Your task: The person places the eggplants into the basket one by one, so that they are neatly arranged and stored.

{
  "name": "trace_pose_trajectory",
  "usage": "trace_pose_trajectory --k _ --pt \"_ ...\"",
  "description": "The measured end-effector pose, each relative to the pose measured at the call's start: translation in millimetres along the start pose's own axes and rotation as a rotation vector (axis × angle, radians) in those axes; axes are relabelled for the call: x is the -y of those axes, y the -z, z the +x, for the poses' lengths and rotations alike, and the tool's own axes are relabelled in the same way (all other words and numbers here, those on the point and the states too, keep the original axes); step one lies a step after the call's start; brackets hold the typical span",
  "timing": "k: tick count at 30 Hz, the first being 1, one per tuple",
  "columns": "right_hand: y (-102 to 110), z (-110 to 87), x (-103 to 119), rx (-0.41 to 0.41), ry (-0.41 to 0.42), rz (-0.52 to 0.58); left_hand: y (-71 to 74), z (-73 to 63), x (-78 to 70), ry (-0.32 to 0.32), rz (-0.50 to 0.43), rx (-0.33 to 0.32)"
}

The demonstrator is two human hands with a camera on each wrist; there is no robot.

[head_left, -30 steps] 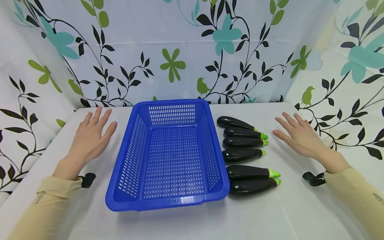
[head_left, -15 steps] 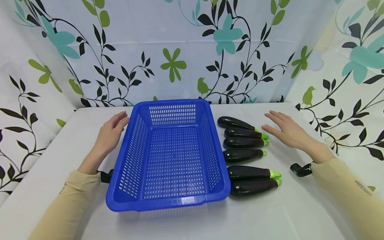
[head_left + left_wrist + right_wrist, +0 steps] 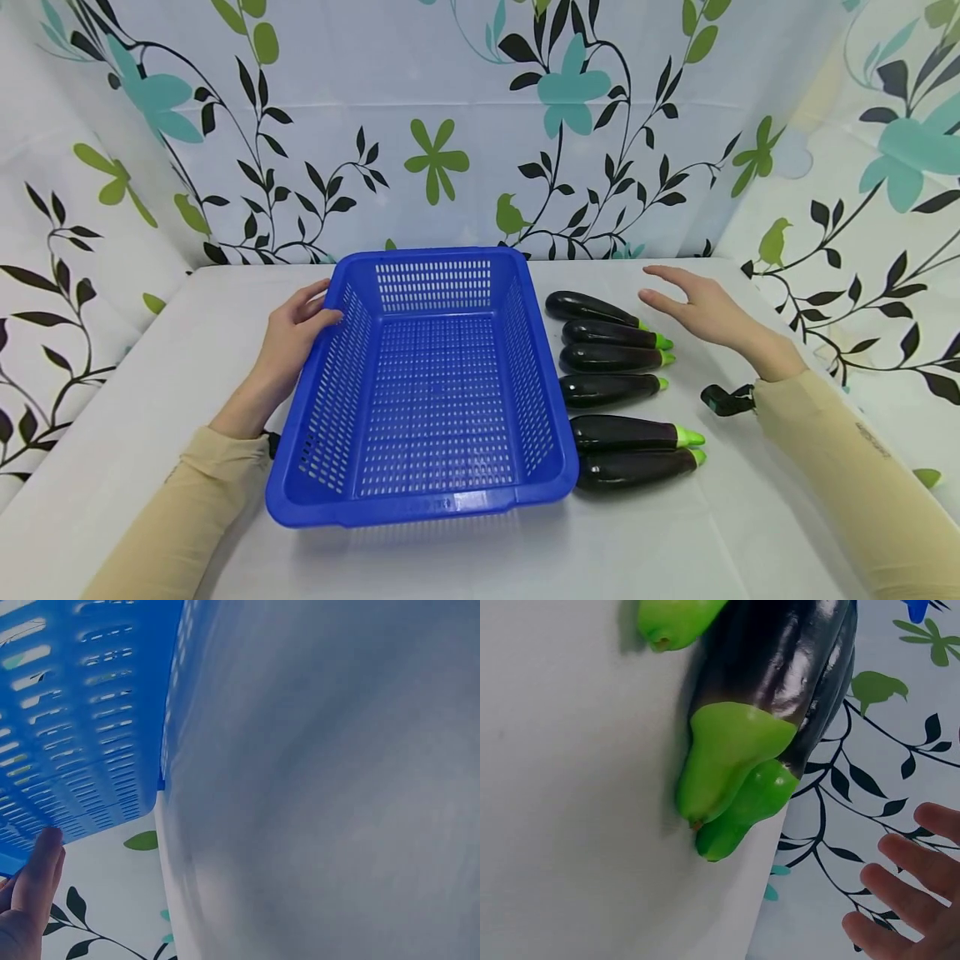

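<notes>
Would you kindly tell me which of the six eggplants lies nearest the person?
The front eggplant, at the near end of the row beside the blue basket; the other five all lie farther back, toward the patterned cloth.

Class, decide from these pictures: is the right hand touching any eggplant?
Apart. The right wrist view shows it: patterned cloth is visible between the right hand and the eggplants.

From the head I look forward and down over the table point(image 3: 615, 546). My left wrist view peers closely along the outer side of the basket point(image 3: 71, 690), sharing it with the head; my right faces the stem ends of the eggplants point(image 3: 754, 671) up close, likewise shared.
</notes>
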State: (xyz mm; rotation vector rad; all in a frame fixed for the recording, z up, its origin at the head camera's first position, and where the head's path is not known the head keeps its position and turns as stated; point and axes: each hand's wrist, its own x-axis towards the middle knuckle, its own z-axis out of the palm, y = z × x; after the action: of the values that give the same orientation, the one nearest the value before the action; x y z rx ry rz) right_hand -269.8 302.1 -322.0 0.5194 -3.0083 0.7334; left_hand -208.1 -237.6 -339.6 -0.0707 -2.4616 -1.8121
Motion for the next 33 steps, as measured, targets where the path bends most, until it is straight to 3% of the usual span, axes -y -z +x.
trace_pose_trajectory --k 8,19,33 --pt "7 29.5 15 0.017 0.079 0.141 0.8 -3.2 1.4 0.038 -0.152 -0.003" --pt "-3 70.3 31 0.166 0.136 0.103 -0.2 -3.0 1.5 0.023 -0.086 0.004" --pt "-25 84.1 26 0.295 0.183 0.098 0.0 -2.7 1.0 0.021 -0.021 -0.001"
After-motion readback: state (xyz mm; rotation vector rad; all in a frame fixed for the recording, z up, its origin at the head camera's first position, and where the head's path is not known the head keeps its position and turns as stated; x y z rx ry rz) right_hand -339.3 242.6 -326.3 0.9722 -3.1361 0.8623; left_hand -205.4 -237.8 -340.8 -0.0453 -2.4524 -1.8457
